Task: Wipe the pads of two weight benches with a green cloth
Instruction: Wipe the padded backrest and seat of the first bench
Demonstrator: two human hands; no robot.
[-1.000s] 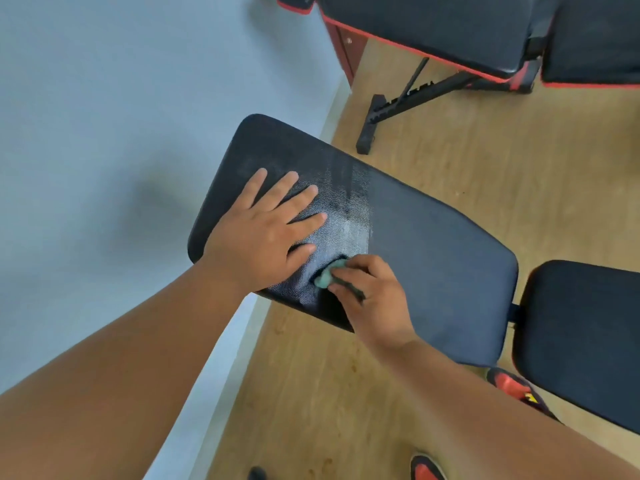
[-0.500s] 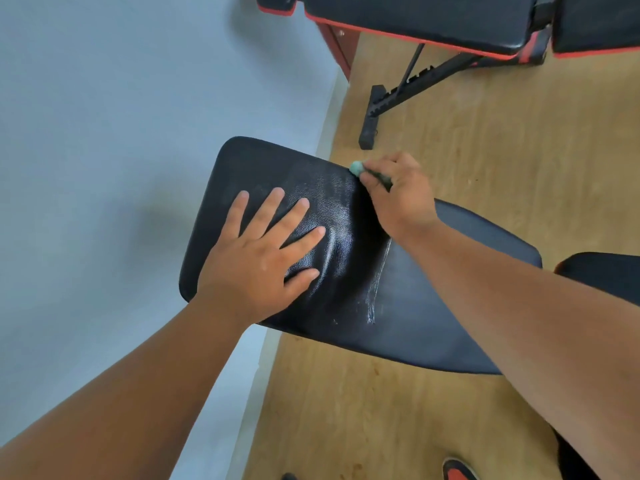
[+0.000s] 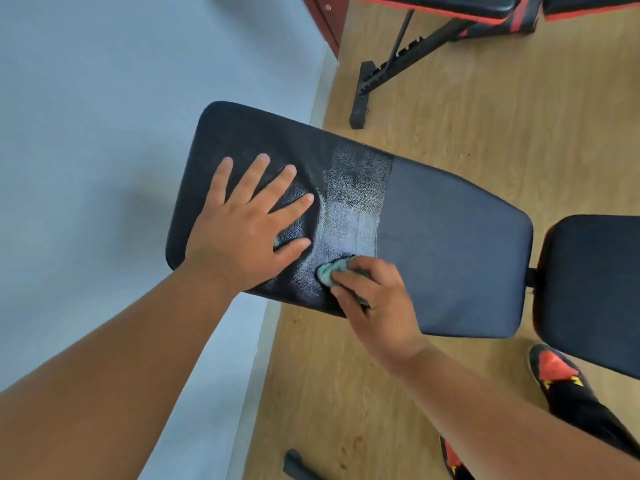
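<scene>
A long black back pad (image 3: 450, 244) of the near weight bench fills the middle of the view, with a shiny wet band across it. My left hand (image 3: 249, 230) lies flat on the pad's left end, fingers spread. My right hand (image 3: 374, 299) grips a bunched green cloth (image 3: 329, 271) and presses it on the pad's near edge, at the bottom of the wet band. Only a small part of the cloth shows past my fingers. The same bench's black seat pad (image 3: 595, 289) is at the right. A second bench's red-trimmed pad (image 3: 450, 5) runs along the top.
A pale wall (image 3: 104, 133) stands close on the left. The floor (image 3: 485, 116) is light wood. The far bench's black frame and foot (image 3: 360, 98) stand on it at the top. My red and black shoes (image 3: 557, 375) are at the lower right.
My right hand drew the cloth from the pad's far edge back to the near edge, leaving a fresh wet band. My left hand stayed flat on the pad.
</scene>
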